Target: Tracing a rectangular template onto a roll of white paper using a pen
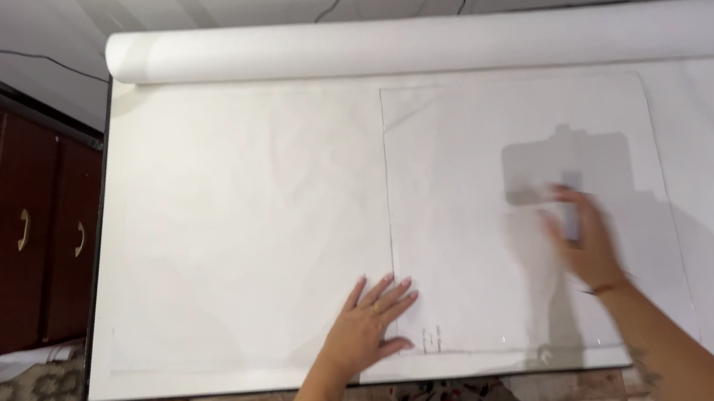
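A: Head view: where does the clear sheet [461, 171] lie?

B: Flat on the white paper [243, 222] covering the counter [102, 283], long axis running away from me, far edge toward the paper roll [411, 42].

A: And your hands?

B: My left hand [372, 320] is spread flat at the sheet's near-left corner. My right hand [581, 242], blurred, is nearer its middle and closed on a small flat tool [570, 203]; I cannot tell its kind. Brown drawers [11, 231] stand to the left.
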